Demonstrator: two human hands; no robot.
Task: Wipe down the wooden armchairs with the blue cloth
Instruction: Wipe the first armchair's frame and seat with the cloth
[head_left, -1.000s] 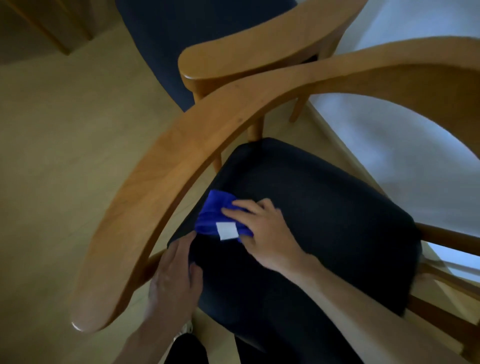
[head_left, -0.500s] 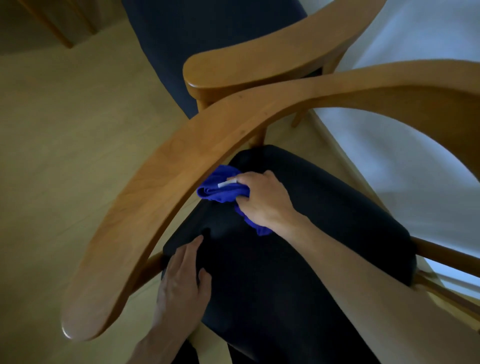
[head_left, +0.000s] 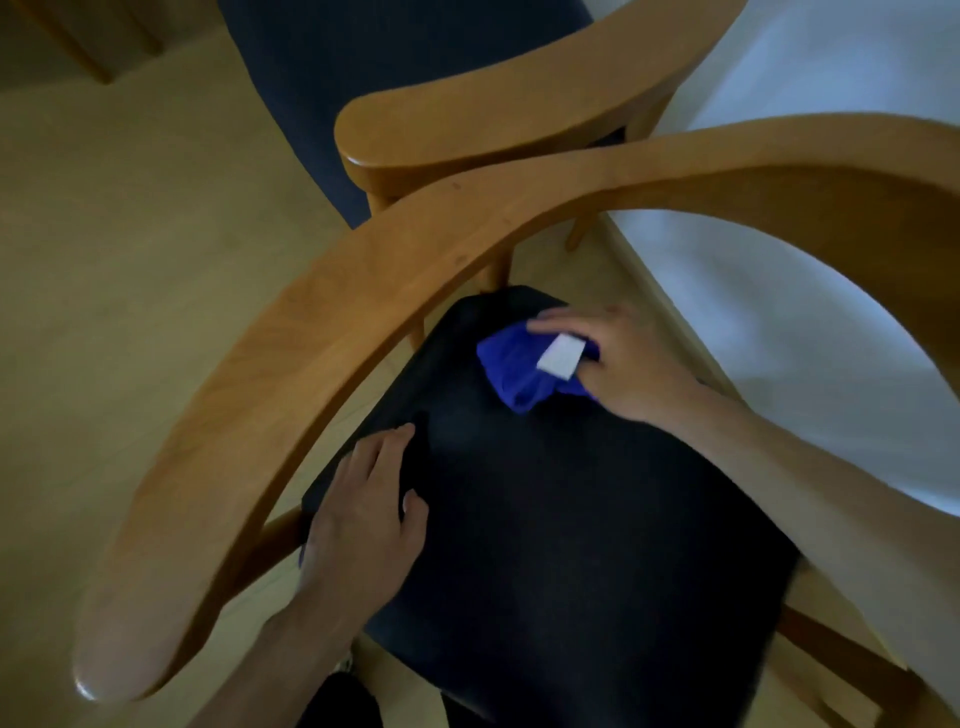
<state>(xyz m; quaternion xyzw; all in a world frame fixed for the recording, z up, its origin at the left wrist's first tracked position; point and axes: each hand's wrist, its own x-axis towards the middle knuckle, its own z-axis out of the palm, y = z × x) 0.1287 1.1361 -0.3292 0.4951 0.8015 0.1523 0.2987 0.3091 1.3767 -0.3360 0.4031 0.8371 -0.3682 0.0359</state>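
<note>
- Right hand (head_left: 631, 364): your fingers pinch blue cloth (head_left: 519, 371), bunched, on dark seat (head_left: 571, 519).
- Left hand (head_left: 363, 514): flat, fingers relaxed, resting on seat edge by curved wooden armrest (head_left: 322, 332).

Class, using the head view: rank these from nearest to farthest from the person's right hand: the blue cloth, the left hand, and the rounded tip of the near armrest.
1. blue cloth: gripped by the right hand.
2. left hand: on the seat's left edge.
3. armrest tip: far lower left.

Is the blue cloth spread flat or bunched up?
Bunched up. The cloth is a crumpled wad with folds under the right hand, which grips it against the dark seat; its white tag sticks out.
</note>
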